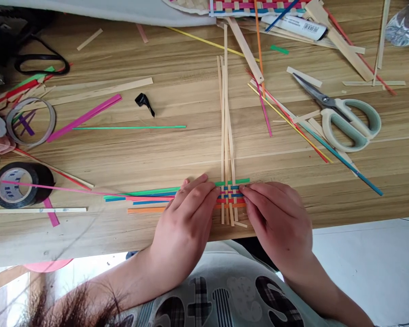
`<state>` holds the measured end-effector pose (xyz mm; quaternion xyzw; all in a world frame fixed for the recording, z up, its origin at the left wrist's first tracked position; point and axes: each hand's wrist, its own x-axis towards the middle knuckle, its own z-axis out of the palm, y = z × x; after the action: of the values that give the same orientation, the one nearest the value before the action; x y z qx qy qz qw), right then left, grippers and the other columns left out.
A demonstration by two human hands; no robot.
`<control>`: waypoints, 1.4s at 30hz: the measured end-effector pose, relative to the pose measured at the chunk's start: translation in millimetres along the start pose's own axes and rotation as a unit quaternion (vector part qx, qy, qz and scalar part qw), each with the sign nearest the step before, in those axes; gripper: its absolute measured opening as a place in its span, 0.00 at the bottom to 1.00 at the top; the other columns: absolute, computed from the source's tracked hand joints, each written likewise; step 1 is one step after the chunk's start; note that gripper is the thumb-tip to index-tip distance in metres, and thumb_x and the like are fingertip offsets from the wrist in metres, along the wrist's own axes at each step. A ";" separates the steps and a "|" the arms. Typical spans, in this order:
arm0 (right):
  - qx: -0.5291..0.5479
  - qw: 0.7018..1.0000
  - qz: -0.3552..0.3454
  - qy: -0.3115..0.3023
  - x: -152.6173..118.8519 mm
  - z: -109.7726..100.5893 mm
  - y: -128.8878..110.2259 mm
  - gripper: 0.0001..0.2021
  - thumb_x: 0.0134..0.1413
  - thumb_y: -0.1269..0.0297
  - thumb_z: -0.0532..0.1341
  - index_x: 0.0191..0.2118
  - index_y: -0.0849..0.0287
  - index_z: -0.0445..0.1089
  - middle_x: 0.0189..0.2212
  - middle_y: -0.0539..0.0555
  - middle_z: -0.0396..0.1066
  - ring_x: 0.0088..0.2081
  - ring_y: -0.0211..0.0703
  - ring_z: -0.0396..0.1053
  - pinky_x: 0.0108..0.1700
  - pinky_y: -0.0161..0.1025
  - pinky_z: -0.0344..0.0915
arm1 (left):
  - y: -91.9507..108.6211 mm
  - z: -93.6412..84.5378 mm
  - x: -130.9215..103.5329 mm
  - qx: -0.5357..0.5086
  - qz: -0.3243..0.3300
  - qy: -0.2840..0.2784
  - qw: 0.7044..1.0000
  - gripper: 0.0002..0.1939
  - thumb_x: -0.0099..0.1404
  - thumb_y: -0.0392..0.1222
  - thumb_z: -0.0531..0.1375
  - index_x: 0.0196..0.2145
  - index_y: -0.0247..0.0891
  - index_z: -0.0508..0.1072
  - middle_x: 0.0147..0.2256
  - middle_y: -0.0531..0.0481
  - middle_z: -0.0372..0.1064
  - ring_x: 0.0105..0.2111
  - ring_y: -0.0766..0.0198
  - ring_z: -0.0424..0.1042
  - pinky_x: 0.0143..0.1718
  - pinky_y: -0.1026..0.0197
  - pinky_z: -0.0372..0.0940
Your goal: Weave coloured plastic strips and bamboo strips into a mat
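Handling the Woven Strips (229,195)

Location: near edge of the table (157,154). Left hand (191,209): fingers bunched over the strips; grip hidden. Right hand (279,213): thumb and forefinger pinched at the right-hand ends. The strips are probably light, springy and easily creased; hold flat beside the crossings. Labels: characters on the black tape (43,175) and print beside the barcode on the white tube (300,27) are illegible.
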<state>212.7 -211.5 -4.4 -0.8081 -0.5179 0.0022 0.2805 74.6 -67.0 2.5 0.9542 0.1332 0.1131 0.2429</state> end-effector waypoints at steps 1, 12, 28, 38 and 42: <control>0.000 1.000 0.000 0.000 -0.1 0.2 0.1 0.13 0.55 0.76 0.63 0.46 0.58 0.71 0.41 0.53 0.76 0.44 0.42 0.71 0.49 0.44 0.68 | 0.0 -0.1 0.1 -0.001 0.000 0.000 1.000 0.18 0.65 0.24 0.56 0.52 0.32 0.69 0.50 0.45 0.70 0.59 0.58 0.64 0.64 0.50 0.61; 0.009 1.000 0.020 0.011 -3.1 -1.2 2.7 0.18 0.56 0.74 0.62 0.53 0.60 0.69 0.46 0.56 0.73 0.47 0.44 0.70 0.53 0.43 0.67 | -0.9 -1.7 -0.1 -0.011 0.013 0.002 1.000 0.19 0.64 0.24 0.56 0.53 0.30 0.69 0.51 0.43 0.70 0.59 0.57 0.63 0.65 0.51 0.59; 0.020 0.981 -0.007 0.192 -22.5 -2.5 -14.9 0.09 0.55 0.71 0.61 0.42 0.56 0.73 0.34 0.54 0.71 0.37 0.44 0.71 0.40 0.44 0.71 | -26.0 -42.6 -36.5 -0.064 0.052 0.192 0.978 0.15 0.68 0.28 0.52 0.47 0.39 0.72 0.50 0.43 0.72 0.57 0.57 0.68 0.56 0.49 0.67; -0.074 0.979 -0.096 0.163 -27.1 35.3 -53.1 0.10 0.56 0.74 0.59 0.42 0.58 0.74 0.36 0.56 0.74 0.40 0.48 0.72 0.42 0.46 0.70 | -48.0 -31.7 -70.7 0.193 0.071 0.022 0.978 0.27 0.69 0.45 0.55 0.64 0.40 0.59 0.62 0.43 0.60 0.63 0.52 0.61 0.63 0.46 0.58; -0.095 0.977 -0.096 0.163 -25.7 31.4 -41.4 0.10 0.57 0.73 0.58 0.41 0.57 0.75 0.36 0.56 0.75 0.40 0.48 0.72 0.41 0.46 0.68 | -42.5 -24.4 -66.4 0.174 0.057 0.003 0.983 0.27 0.70 0.44 0.54 0.65 0.38 0.58 0.64 0.43 0.57 0.64 0.51 0.57 0.64 0.43 0.55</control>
<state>156.9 -206.2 -19.3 -0.7670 -0.5382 -0.2056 0.2823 -3.1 -41.0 -7.6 0.9875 0.0974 0.1052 0.0662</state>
